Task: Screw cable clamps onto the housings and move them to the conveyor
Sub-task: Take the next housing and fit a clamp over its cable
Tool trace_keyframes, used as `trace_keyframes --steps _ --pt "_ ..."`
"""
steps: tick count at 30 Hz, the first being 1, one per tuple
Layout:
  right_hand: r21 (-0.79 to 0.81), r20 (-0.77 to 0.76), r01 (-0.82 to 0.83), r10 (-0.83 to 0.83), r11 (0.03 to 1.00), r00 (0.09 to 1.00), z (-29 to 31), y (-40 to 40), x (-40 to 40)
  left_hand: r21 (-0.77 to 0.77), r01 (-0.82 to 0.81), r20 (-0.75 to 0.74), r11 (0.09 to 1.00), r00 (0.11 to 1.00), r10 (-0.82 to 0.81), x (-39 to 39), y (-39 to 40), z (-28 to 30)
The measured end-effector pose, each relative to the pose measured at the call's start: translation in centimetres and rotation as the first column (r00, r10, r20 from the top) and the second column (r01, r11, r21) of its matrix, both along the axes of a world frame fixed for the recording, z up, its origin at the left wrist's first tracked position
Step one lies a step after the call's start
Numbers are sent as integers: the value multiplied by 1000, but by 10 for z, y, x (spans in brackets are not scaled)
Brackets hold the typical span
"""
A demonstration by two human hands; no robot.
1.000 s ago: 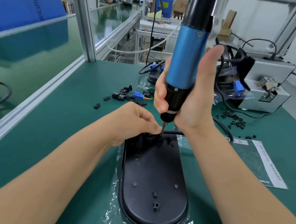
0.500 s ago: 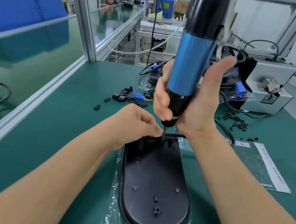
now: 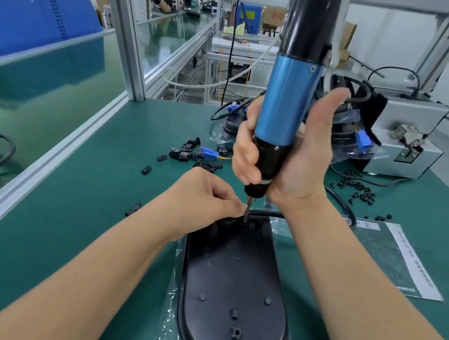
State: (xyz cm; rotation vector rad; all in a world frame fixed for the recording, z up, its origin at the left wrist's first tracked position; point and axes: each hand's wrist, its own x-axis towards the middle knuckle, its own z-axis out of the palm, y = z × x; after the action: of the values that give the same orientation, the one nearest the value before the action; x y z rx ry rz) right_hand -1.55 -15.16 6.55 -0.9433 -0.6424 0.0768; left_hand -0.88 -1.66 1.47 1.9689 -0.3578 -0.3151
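Observation:
A black oval housing (image 3: 233,287) lies on clear plastic film on the green bench, right in front of me. My right hand (image 3: 296,160) grips a blue and black electric screwdriver (image 3: 288,101), held upright with its bit down on a screw at the housing's far end. My left hand (image 3: 209,196) pinches a small part, mostly hidden under its fingers, right beside the bit. A black cable (image 3: 344,207) leaves the housing's far end to the right.
Loose black cable clamps (image 3: 186,152) and a blue connector (image 3: 208,153) lie beyond the housing. Black screws (image 3: 359,191) are scattered at right by a grey screw feeder (image 3: 409,145). A printed sheet (image 3: 391,256) lies at right. The conveyor (image 3: 46,90) runs along the left.
The screwdriver and my right hand have sunk slightly toward the housing, with the bit staying on the screw. My left hand keeps its pinch at the same spot.

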Motion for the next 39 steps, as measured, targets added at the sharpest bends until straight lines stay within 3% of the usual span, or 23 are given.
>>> trace_keyframes --steps 3,6,12,17,20,24,28,35,39 --pt "18 -26 88 -88 996 996 -1 -6 0 -6 15 1 1000 1000 -15 -1 0 1" --pt "-34 -100 327 -328 945 939 4 -24 -4 49 48 65 998 997 -51 -3 2 2" --pt "-268 -230 686 -736 677 637 -2 -93 -27 196 176 60 965 980 -191 4 9 12" --pt "-368 -227 814 -893 448 389 -18 -139 -43 275 118 174 954 970 -170 30 -24 14" --pt "-409 -252 835 -925 367 283 -32 -156 -44 448 197 144 872 946 -289 44 -56 10" --pt "-437 -277 838 -935 327 220 -45 -165 -40 688 259 138 679 871 -472 57 -82 5" --pt "-529 -245 808 -958 259 147 -55 -169 -35 671 235 168 704 876 -452 63 -82 2" --pt "-753 54 650 -994 -100 -91 -60 -177 -42 645 143 183 750 925 -334 62 -82 0" --pt "-702 364 529 -879 -477 -309 -51 -170 -41 749 16 154 663 968 -198 61 -88 4"
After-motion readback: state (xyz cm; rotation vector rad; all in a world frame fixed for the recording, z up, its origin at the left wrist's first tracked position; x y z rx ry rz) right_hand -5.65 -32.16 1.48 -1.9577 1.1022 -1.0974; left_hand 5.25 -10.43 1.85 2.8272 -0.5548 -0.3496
